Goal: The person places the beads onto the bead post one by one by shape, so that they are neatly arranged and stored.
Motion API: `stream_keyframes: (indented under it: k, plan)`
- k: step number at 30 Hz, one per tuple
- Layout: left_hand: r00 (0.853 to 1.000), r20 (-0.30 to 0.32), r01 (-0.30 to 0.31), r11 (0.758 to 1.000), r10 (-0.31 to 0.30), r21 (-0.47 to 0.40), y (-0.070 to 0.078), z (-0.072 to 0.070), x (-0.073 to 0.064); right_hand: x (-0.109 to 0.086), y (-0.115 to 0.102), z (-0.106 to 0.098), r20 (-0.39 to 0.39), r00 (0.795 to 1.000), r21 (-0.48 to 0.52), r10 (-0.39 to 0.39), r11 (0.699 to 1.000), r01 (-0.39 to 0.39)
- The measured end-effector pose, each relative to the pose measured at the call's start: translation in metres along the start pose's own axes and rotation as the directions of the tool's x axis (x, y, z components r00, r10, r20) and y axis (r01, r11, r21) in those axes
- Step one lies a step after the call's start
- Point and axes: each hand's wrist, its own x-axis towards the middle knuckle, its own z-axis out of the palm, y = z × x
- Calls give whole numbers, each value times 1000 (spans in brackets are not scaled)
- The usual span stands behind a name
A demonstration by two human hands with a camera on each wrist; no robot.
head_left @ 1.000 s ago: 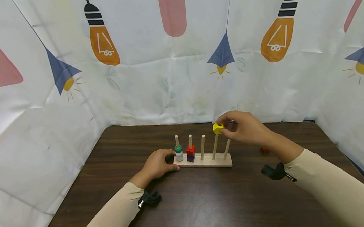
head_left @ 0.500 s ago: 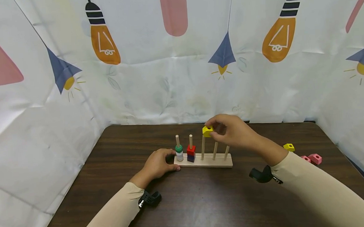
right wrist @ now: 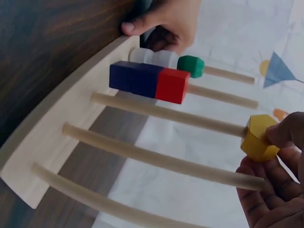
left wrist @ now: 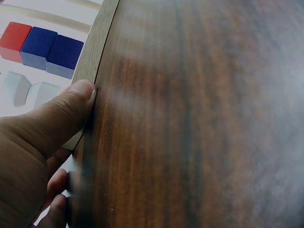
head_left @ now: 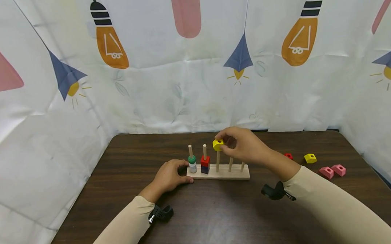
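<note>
Dark wood-grained desk (head_left: 199, 218): we see it as the flat support beneath all the work.
Pale wooden peg board (head_left: 228, 174): it starts at the left hand (head_left: 169, 177) and runs out toward the right, its five upright pegs below and beside the right hand (head_left: 242, 143).
Left hand: it grips the board's near end, thumb on the front edge and fingers behind; we take this as bracing, so that the base does not slide or tip.
Right hand: thumb and fingers pinch one block from the side above the pegs, which, we judge, leaves the block's hole free to line up.
White-and-green faceted stack (head_left: 192, 164): just beside the left hand's fingers, two white pieces under a green one.
Blue-and-red cube stack (head_left: 205, 165): on the next peg out from the left hand, two blues below a red.
Yellow faceted block (head_left: 218, 145): between the right hand's thumb and fingers, at the tip of the third peg (head_left: 218, 161); we cannot tell whether the peg has entered.
Loose blocks: beyond the right hand, to its right, lie a red block (head_left: 288, 156), a second yellow block (head_left: 310, 158) and two pink blocks (head_left: 326, 172).
</note>
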Motion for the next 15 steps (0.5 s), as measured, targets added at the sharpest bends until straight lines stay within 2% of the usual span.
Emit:
stream_keyframes:
  k: [6, 15]
  plan:
    - [1000, 2, 1, 1000, -1, 3, -1, 0, 0, -3, -9, 9, -35, 996, -8, 83, 996, -84]
    - [1000, 4, 8, 1000, -8, 2, -1, 0, 0, -9, -10, 31, -129, 972, 42, 194, 981, -190]
